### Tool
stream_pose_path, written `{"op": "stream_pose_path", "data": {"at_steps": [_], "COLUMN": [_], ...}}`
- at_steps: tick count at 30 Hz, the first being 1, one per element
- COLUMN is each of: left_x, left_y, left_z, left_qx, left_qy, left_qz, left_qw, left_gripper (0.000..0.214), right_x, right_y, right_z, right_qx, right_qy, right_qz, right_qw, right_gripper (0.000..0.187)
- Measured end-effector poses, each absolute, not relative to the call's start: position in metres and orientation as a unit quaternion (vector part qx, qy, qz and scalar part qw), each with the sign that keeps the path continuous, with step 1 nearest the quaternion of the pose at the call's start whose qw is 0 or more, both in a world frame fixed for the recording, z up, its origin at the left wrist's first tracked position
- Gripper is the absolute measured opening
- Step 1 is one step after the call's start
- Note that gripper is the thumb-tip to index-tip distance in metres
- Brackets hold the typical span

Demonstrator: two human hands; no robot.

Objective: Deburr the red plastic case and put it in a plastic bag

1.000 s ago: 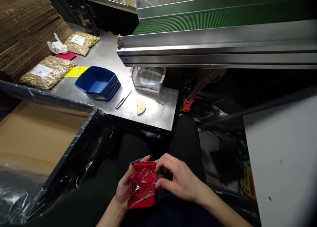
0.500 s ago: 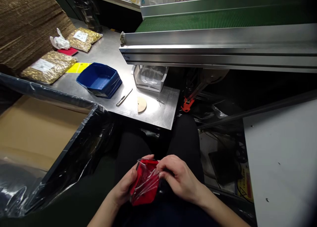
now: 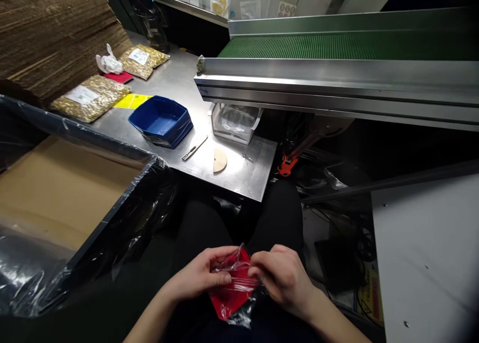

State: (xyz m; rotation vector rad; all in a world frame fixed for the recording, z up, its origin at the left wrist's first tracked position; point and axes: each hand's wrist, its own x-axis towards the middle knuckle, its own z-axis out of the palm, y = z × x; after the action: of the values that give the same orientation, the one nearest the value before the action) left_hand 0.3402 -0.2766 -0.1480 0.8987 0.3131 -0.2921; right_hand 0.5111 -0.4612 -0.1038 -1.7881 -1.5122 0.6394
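Note:
Above my lap, a red item in a clear plastic bag [image 3: 234, 295] is held between both hands; what the red item is I cannot make out. My left hand [image 3: 204, 273] grips the bag's left side, thumb lying across the front. At the upper right edge, my right hand [image 3: 282, 273] pinches the plastic with curled fingers. Beyond them on the metal table [image 3: 239, 175] lie a utility knife [image 3: 195, 148], a pale disc with its left side cut straight [image 3: 220, 161] and a small metal piece [image 3: 247, 158].
A blue bin [image 3: 160, 121] and a white tray with clear bags [image 3: 235, 123] stand on the table. Gold-filled bags [image 3: 92, 97] lie left, beside stacked cardboard [image 3: 56, 33]. A plastic-lined box [image 3: 75, 183] is at left; a green conveyor [image 3: 299, 46] crosses the upper right.
The bagged red item has turned and tilted in my hands, with clear plastic now hanging at its lower end. My left thumb has moved across its front. The camera view has shifted slightly.

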Motion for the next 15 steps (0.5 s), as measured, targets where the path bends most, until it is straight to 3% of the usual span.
{"op": "stream_pose_path", "data": {"at_steps": [4,6,12,15], "left_x": [0.352,0.36,0.365,0.36], "left_y": [-0.269,-0.267,-0.276,-0.288], "left_z": [-0.13,-0.124,-0.121,-0.134], "left_qx": [0.496,0.542,0.496,0.463], "left_qy": [0.102,0.083,0.047,0.049], "left_qz": [-0.207,-0.215,-0.173,-0.151], "left_qw": [0.837,0.808,0.85,0.872], "left_gripper": [0.046,0.038,0.069,0.075], "right_x": [0.529,0.535,0.514,0.5], "right_y": [-0.463,-0.459,-0.455,-0.456], "right_z": [-0.094,-0.086,-0.087,-0.098], "right_qx": [-0.667,-0.663,-0.656,-0.604], "right_qy": [-0.589,-0.575,-0.33,-0.298], "right_qz": [0.36,0.384,0.393,0.437], "right_qw": [0.279,0.287,0.553,0.595], "right_gripper": [0.015,0.015,0.034,0.044]}}
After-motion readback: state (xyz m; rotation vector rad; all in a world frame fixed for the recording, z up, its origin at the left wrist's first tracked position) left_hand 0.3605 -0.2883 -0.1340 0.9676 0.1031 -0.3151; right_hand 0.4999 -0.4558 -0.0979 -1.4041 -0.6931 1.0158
